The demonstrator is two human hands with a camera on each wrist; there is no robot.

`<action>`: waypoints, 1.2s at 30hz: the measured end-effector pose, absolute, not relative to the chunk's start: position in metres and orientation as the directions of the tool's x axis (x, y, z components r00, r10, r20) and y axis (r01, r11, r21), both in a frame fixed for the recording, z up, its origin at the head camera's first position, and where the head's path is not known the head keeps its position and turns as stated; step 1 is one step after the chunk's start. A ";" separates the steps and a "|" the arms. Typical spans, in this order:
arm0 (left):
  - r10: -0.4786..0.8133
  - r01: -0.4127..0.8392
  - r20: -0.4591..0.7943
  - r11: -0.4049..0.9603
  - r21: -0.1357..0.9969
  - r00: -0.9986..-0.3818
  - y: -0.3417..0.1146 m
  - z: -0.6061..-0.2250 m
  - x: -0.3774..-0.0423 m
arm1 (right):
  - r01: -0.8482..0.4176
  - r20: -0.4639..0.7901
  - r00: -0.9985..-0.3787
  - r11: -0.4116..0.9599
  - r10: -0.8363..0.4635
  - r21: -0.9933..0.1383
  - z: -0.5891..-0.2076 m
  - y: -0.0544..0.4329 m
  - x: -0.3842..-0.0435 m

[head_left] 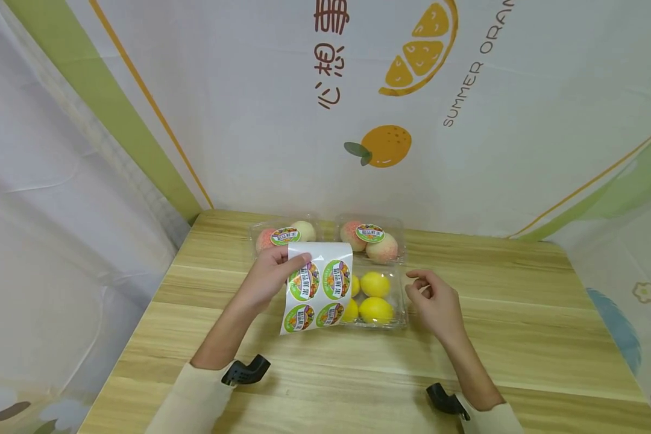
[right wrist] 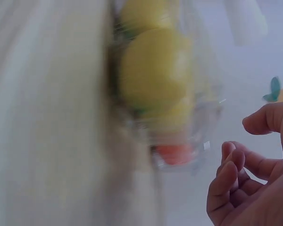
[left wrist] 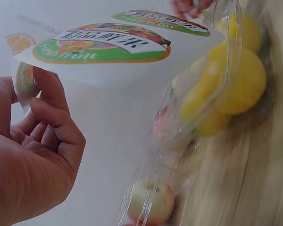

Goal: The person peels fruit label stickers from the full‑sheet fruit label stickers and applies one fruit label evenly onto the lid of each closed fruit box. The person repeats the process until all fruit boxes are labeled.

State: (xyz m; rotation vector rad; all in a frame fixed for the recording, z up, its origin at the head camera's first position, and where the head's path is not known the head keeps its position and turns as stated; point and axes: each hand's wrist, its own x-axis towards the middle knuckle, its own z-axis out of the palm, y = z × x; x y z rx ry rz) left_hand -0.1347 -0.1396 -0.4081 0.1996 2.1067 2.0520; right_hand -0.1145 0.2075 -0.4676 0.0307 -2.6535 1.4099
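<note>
My left hand pinches the upper left edge of a white sheet of stickers between thumb and fingers. Its round labels are green and orange with fruit pictures and "fresh fruit" lettering, readable in the left wrist view. Behind the sheet stands a clear plastic box of yellow lemons, its left part hidden. Just right of that box hovers my right hand, fingers loosely bent and holding nothing. In the right wrist view its thumb is apart from the fingertips, while the lemons look blurred.
Two clear boxes of peaches stand at the back of the wooden table, each with a round label: a left label and a right label. A white curtain with orange prints hangs behind the table.
</note>
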 end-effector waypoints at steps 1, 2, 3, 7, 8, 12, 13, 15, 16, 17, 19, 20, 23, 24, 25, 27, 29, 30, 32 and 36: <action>0.233 -0.036 -0.042 0.029 0.999 -0.972 -0.137 -0.408 -0.135 | -0.111 0.161 -0.986 0.562 0.041 -0.820 -0.463 0.205 -0.115; 0.238 -0.032 -0.037 0.024 0.999 -0.971 -0.135 -0.408 -0.135 | -0.140 0.192 -0.981 0.559 0.034 -0.817 -0.458 0.202 -0.114; 0.245 -0.026 -0.030 0.019 0.999 -0.969 -0.132 -0.409 -0.135 | -0.166 0.217 -0.976 0.556 0.026 -0.815 -0.454 0.199 -0.113; 0.269 -0.020 -0.019 -0.001 1.000 -0.963 -0.121 -0.410 -0.135 | -0.303 0.339 -0.940 0.526 -0.029 -0.795 -0.435 0.185 -0.109; 0.274 -0.018 -0.016 -0.008 1.000 -0.962 -0.118 -0.410 -0.135 | -0.342 0.374 -0.926 0.517 -0.046 -0.784 -0.431 0.182 -0.108; 0.280 -0.011 -0.005 -0.020 1.000 -0.960 -0.109 -0.410 -0.133 | -0.508 0.516 -0.848 0.470 -0.124 -0.722 -0.417 0.168 -0.104; 0.281 -0.005 0.001 -0.023 1.000 -0.960 -0.107 -0.410 -0.133 | -0.544 0.547 -0.825 0.458 -0.141 -0.703 -0.414 0.165 -0.104; 0.280 0.008 0.015 -0.026 1.000 -0.960 -0.103 -0.409 -0.133 | -0.603 0.593 -0.786 0.436 -0.177 -0.669 -0.407 0.158 -0.102; 0.282 0.014 0.022 -0.029 0.999 -0.959 -0.101 -0.408 -0.132 | -0.624 0.609 -0.770 0.430 -0.192 -0.653 -0.404 0.154 -0.102; 0.285 0.019 0.027 -0.032 0.999 -0.958 -0.099 -0.408 -0.132 | -0.644 0.624 -0.754 0.425 -0.207 -0.637 -0.401 0.151 -0.101; 0.288 0.025 0.035 -0.037 0.999 -0.957 -0.095 -0.407 -0.132 | -0.671 0.643 -0.730 0.426 -0.232 -0.607 -0.396 0.145 -0.100; 0.290 0.030 0.039 -0.036 0.999 -0.956 -0.093 -0.406 -0.132 | -0.678 0.647 -0.723 0.429 -0.242 -0.597 -0.395 0.142 -0.099; 0.293 0.046 0.051 -0.022 0.999 -0.955 -0.087 -0.405 -0.131 | -0.696 0.659 -0.704 0.441 -0.263 -0.567 -0.391 0.134 -0.098; 0.295 0.052 0.054 -0.014 0.999 -0.954 -0.085 -0.405 -0.131 | -0.698 0.661 -0.701 0.447 -0.267 -0.560 -0.391 0.133 -0.097; 0.297 0.055 0.054 -0.007 0.998 -0.953 -0.083 -0.404 -0.130 | -0.700 0.663 -0.698 0.451 -0.270 -0.553 -0.391 0.131 -0.097; 0.302 0.059 0.055 0.002 0.998 -0.952 -0.081 -0.404 -0.129 | -0.702 0.666 -0.694 0.462 -0.275 -0.541 -0.391 0.128 -0.097; 0.309 0.056 0.053 0.000 0.998 -0.949 -0.079 -0.404 -0.129 | -0.701 0.665 -0.693 0.476 -0.278 -0.531 -0.392 0.127 -0.097; 0.312 0.051 0.049 -0.004 0.999 -0.949 -0.078 -0.404 -0.128 | -0.699 0.664 -0.694 0.484 -0.279 -0.527 -0.393 0.126 -0.097; 0.314 0.046 0.049 -0.017 0.999 -0.948 -0.077 -0.404 -0.127 | -0.695 0.661 -0.696 0.498 -0.281 -0.520 -0.393 0.125 -0.097; 0.320 0.035 0.048 -0.046 0.998 -0.946 -0.077 -0.403 -0.126 | -0.681 0.655 -0.704 0.520 -0.275 -0.515 -0.394 0.125 -0.098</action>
